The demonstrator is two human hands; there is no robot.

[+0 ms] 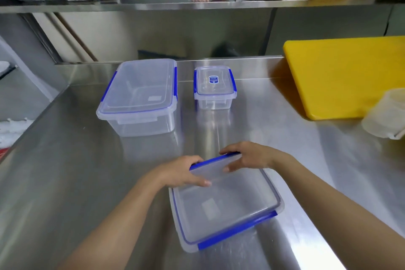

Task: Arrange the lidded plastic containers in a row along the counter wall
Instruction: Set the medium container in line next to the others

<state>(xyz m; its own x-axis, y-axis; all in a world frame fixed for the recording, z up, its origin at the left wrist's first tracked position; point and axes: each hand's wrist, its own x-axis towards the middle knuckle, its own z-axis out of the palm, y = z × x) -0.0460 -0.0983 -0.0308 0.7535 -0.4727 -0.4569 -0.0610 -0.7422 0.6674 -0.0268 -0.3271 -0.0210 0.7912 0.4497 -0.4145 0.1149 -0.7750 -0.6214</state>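
Three clear plastic containers with blue-clipped lids are on the steel counter (65,160). A large container (140,96) sits at the back left near the wall. A small container (215,86) with a blue label stands to its right. The third, a medium container (225,208), lies close to me at the front. My left hand (184,171) grips its far left corner. My right hand (249,156) holds its far edge over the blue clip, thumb on the lid.
A yellow cutting board (341,76) lies at the back right, with a pale tub (388,114) in front of it. A steel shelf (175,4) above carries packets and boxes. The counter's left edge runs diagonally at the left.
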